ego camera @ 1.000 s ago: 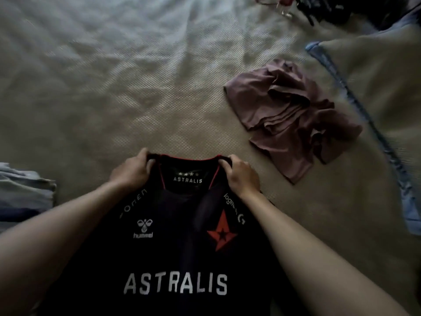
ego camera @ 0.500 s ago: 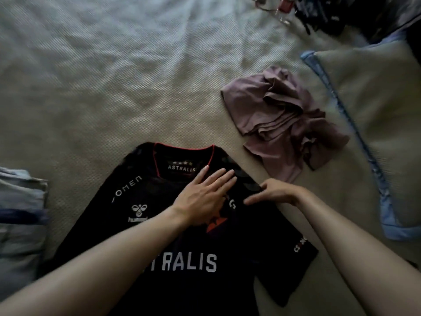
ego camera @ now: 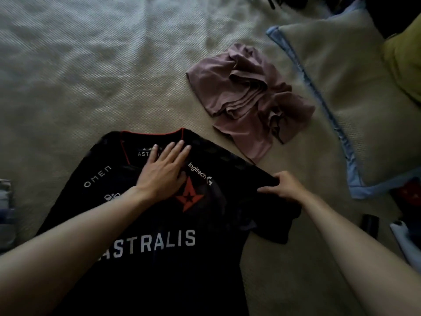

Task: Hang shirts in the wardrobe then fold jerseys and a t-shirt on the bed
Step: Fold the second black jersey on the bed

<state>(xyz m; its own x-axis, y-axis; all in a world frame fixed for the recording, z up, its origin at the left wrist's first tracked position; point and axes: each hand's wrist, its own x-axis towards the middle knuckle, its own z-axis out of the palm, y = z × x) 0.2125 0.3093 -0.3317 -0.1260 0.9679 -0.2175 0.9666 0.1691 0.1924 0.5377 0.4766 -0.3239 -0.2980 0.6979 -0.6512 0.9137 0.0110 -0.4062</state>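
Bed [ego camera: 68, 99]: left hand [ego camera: 163, 172] flat, released, on jersey [ego camera: 159, 224]; right hand [ego camera: 282, 185] pinches its sleeve.

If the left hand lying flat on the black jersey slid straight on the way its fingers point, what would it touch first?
The left hand points up and slightly right, toward the jersey's red-trimmed collar. It would cross that first, then bare bedspread. The crumpled mauve t-shirt probably lies just right of that line.

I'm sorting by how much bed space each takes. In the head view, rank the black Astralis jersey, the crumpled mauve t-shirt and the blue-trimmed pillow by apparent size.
1. Black Astralis jersey, though it lies nearest the camera and partly under the arms.
2. Blue-trimmed pillow, partly cut off at the frame edge.
3. Mauve t-shirt, crumpled, so it would spread larger.
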